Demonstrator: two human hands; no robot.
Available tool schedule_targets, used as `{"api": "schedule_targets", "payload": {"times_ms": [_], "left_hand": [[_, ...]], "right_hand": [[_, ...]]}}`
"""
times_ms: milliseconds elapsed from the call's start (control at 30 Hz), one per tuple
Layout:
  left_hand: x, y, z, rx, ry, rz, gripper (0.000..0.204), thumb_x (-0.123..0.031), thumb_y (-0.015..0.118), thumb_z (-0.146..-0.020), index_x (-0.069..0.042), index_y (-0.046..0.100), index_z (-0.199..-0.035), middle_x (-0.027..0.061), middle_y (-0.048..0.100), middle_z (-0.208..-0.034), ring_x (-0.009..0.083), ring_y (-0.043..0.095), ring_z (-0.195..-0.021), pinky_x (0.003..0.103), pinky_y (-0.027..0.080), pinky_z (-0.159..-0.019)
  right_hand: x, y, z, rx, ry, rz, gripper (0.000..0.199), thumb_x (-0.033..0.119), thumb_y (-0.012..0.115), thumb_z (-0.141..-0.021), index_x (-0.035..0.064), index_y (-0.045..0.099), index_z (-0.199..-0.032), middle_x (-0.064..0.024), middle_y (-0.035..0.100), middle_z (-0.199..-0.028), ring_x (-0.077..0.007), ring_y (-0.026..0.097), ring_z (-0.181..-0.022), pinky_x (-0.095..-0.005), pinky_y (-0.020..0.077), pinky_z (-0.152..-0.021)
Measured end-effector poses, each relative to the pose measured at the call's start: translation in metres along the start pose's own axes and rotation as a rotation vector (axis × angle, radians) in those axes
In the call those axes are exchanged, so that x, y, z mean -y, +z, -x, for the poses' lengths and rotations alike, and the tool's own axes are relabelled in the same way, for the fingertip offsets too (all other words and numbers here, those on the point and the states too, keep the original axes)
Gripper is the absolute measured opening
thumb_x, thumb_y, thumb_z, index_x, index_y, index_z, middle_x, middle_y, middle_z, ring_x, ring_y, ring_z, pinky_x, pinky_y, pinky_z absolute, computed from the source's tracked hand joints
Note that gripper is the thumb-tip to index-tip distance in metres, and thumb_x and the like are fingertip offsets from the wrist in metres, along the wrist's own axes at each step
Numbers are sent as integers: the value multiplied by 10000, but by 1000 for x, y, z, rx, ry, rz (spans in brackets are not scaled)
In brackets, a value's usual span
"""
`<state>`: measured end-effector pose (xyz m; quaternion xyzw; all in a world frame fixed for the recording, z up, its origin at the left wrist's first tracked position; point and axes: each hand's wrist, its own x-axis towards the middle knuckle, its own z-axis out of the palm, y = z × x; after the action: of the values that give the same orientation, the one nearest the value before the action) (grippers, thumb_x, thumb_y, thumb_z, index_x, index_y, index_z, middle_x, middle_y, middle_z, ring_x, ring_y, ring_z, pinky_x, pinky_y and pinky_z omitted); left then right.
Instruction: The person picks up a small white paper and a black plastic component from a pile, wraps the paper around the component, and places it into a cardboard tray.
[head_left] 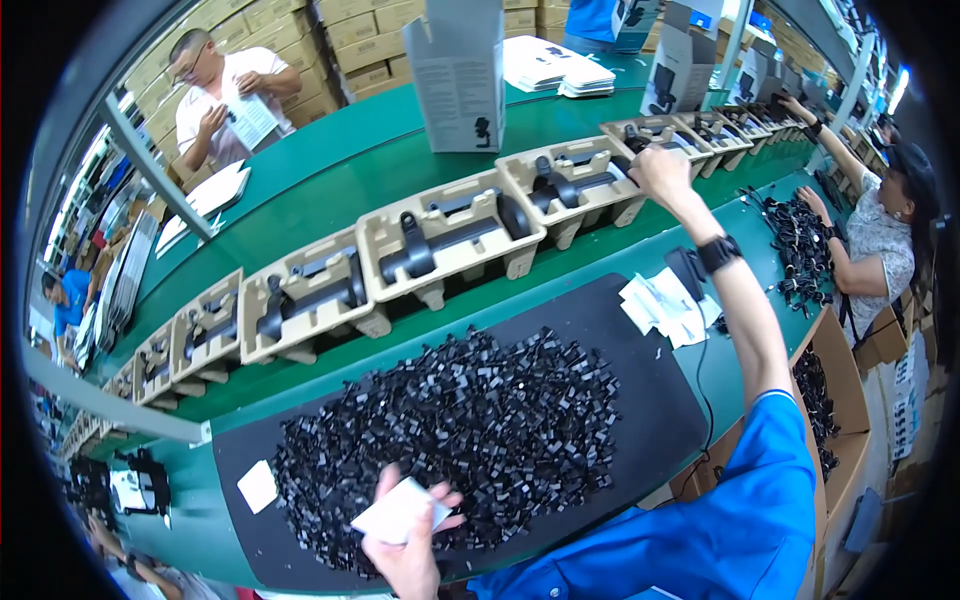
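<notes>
In my left hand (408,560) is a small white square slip, maybe a stack of paper or a flat packet (400,512), gripped between thumb and fingers. It is held over the near edge of a large pile of small black plastic parts (470,420). My right arm stretches far across the line. At its end my right hand (662,178), fingers bent together, reaches down at a moulded tan pulp tray (688,140) with black parts in it. Whatever lies between those fingertips is hidden.
Several pulp trays (368,270) with black parts line the green conveyor (330,200). A grey printed box (455,90) stands open behind them. White slips (672,305) lie on the black mat (670,400). Co-workers (880,230) work at right and across the belt; cartons sit at right.
</notes>
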<state>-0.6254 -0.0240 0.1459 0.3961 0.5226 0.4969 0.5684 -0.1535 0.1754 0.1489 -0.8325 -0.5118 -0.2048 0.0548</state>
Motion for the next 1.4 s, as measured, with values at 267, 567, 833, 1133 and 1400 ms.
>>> {"api": "schedule_targets", "payload": {"times_ms": [267, 567, 833, 1133, 1400], "left_hand": [[34, 33, -29, 460, -365, 287, 407, -139, 437, -956, 48, 343, -1304, 159, 554, -1129, 257, 582, -1043, 380, 513, -860], [43, 34, -2, 564, -143, 169, 338, -172, 402, -989, 37, 438, -1252, 119, 551, -1179, 158, 537, -1082, 283, 446, -904], [39, 20, -10, 665, -54, -81, 301, -152, 402, -987, 57, 511, -1175, 118, 598, -1092, 156, 589, -990, 276, 483, -848], [33, -11, -23, 726, 134, -402, 318, -96, 591, -882, -17, 551, -1188, 117, 628, -1056, 161, 626, -940, 276, 514, -776], [24, -9, -23, 856, -66, -469, 516, -85, 757, -686, -61, 604, -1178, 124, 663, -1023, 214, 662, -870, 290, 518, -776]], "right_hand": [[137, -144, 240, 62, -984, -805, 652, 321, 772, -633, 54, 521, -1172, -93, 541, -1156, -304, 524, -1023, -421, 425, -906], [135, -126, 274, -132, -1020, -795, 623, 407, 754, -636, 40, 559, -1100, -100, 534, -1148, -238, 491, -1030, -462, 398, -947], [139, -124, 269, -189, -1001, -846, 390, 344, 716, -709, 68, 618, -967, -57, 581, -1038, -216, 531, -927, -388, 446, -839], [142, -147, 259, 935, -1034, -992, 137, 136, 559, -865, 51, 570, -972, -26, 609, -810, -189, 611, -670, -339, 428, -437], [140, -141, 251, 748, -968, -1247, 179, 167, 621, -844, 19, 520, -837, -95, 560, -684, -251, 607, -611, -363, 433, -432]]}}
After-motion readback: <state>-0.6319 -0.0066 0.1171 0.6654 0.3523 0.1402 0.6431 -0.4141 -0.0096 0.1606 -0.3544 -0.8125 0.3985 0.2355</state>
